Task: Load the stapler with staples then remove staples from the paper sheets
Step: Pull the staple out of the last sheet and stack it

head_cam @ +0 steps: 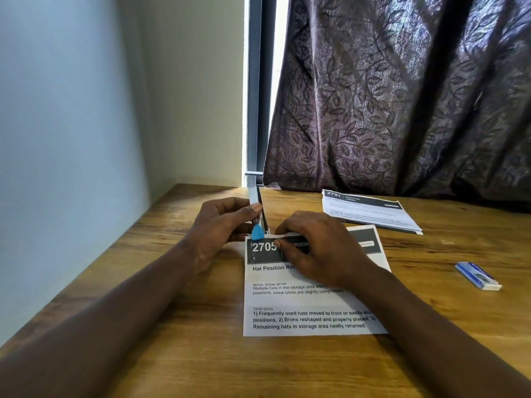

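Left hand [218,228] grips the stapler [255,196], fingers and thumb curled round its silver body. It stands close to upright, blue tip [257,232] down. The tip sits at the top-left corner of the paper sheets [310,305], right above the printed "2705". Can't tell whether the tip is under a staple; too small to see.

Right hand [316,248] is on the top edge of the same sheets, just right of the blue tip. Fingers are curled over the edge, thumb on the dark header band, pinching the paper there. The edge looks slightly lifted under my fingers. The rest of the sheets lies flat on the wooden table [172,354], text facing me.

A second stack of sheets [370,211], header "2731", lies further back on the right, apart from the first. A small blue and white staple box [478,275] lies flat near the right side, well clear of both hands.

Behind the table: dark leaf-pattern curtain [402,96], window frame [255,81], plain wall [71,110] on the left.
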Demonstrator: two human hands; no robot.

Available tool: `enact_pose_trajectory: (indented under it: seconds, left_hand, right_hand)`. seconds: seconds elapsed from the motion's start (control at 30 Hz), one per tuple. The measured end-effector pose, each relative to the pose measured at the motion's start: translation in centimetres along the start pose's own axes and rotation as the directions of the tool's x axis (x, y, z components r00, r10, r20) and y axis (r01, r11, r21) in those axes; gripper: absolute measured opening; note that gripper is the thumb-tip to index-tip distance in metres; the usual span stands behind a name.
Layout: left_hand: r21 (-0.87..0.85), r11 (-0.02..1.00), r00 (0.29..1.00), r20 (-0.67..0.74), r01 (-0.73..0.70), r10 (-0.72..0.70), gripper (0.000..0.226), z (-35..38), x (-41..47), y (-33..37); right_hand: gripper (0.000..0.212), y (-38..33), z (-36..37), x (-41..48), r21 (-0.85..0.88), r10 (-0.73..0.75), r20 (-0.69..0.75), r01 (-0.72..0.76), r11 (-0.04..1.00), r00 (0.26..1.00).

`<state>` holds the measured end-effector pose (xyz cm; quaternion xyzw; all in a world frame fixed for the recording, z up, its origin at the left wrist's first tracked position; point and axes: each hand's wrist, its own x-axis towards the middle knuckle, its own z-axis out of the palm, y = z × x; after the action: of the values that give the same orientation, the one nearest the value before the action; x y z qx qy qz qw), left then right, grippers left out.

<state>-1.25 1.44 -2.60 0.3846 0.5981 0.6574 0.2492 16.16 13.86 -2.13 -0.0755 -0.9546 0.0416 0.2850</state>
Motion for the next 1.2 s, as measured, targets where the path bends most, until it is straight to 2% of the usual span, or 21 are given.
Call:
enact_pose_trajectory:
  seconds: [0.2,0.47,0.57,0.67,0.87,1.07,1.13,1.2]
  left_hand:
    - [-0.037,0.999,0.998,0.059,-0.009,0.011,0.028,-0.1,0.0,0.3]
    - [-0.006,1.0,0.988,0.157,-0.011,0.012,0.045,-0.4,-0.2,0.3]
    - [0.009,1.0,0.986,0.167,-0.004,0.002,0.043,-0.3,-0.1,0.2]
    - [0.026,1.0,0.986,0.168,-0.014,0.01,0.033,-0.2,-0.1,0.2]
    - [0.069,0.997,0.987,0.162,-0.032,0.021,0.039,-0.1,0.0,0.3]
    - [0.108,0.989,0.98,0.18,-0.105,0.084,0.032,0.0,0.0,0.4]
    - [0.111,0.987,0.975,0.2,-0.117,0.094,0.028,0.2,-0.2,0.5]
    - [0.107,0.986,0.97,0.22,-0.128,0.102,0.03,0.3,-0.4,0.7]
  right_hand:
    - [0.027,0.1,0.1,0.0,-0.03,-0.009,-0.009,0.008,1.0,1.0]
    - [0.022,0.1,0.1,-0.1,-0.024,0.044,-0.014,-0.044,0.999,0.999]
    - [0.024,0.1,0.0,-0.1,-0.016,0.037,-0.014,-0.037,0.999,0.999]
    - [0.032,-0.1,-0.1,-0.2,-0.005,0.033,-0.003,-0.033,0.999,0.999]
    - [0.039,-0.4,-0.2,0.0,-0.005,0.029,0.014,-0.029,1.0,0.999]
    - [0.067,-0.8,-0.2,-0.3,0.05,0.04,0.004,-0.04,0.998,0.999]
    - [0.062,-0.9,0.1,-0.3,0.037,0.044,-0.003,-0.044,0.998,0.999]
    - [0.051,-0.6,0.5,-0.2,0.095,0.058,-0.029,-0.055,0.994,0.998]
